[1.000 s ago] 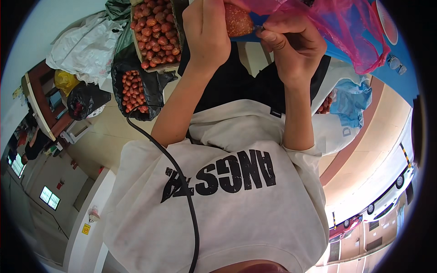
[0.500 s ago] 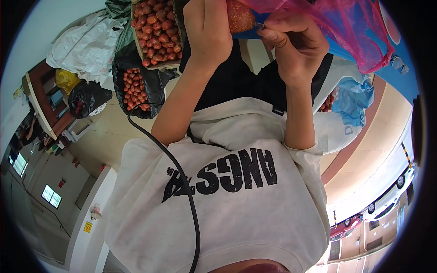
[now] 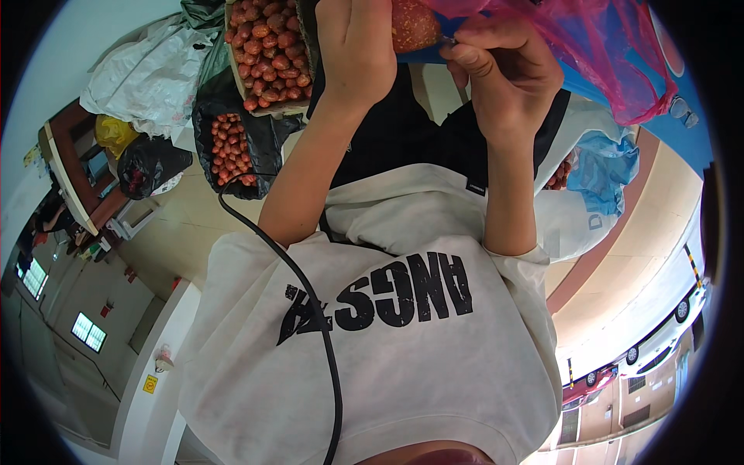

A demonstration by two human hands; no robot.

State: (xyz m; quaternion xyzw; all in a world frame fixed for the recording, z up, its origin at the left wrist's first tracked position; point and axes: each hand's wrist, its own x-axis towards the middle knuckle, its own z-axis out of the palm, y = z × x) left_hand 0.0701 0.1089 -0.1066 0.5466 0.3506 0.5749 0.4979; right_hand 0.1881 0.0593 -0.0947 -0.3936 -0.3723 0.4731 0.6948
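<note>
At the top edge, a reddish-brown rounded object with pale speckles (image 3: 415,28) sits against my left hand (image 3: 355,58). The left hand is curled around its side, with the fingertips cut off by the edge. My right hand (image 3: 508,81) has thumb and forefinger pinched on a tiny dark, metallic-looking piece (image 3: 447,40) at the object's right end. What this piece is cannot be made out. Behind the right hand spreads a thin pink plastic bag (image 3: 612,66) on a blue surface (image 3: 686,143).
Left of my arm stand a box of reddish oval items (image 3: 271,54) and a black bag (image 3: 267,147) with more of them. A white sack with blue plastic (image 3: 601,167) stands at my right. A black cable (image 3: 287,260) runs down over my shirt.
Both hands and the speckled object have shifted very slightly within the picture. The grip looks the same.
</note>
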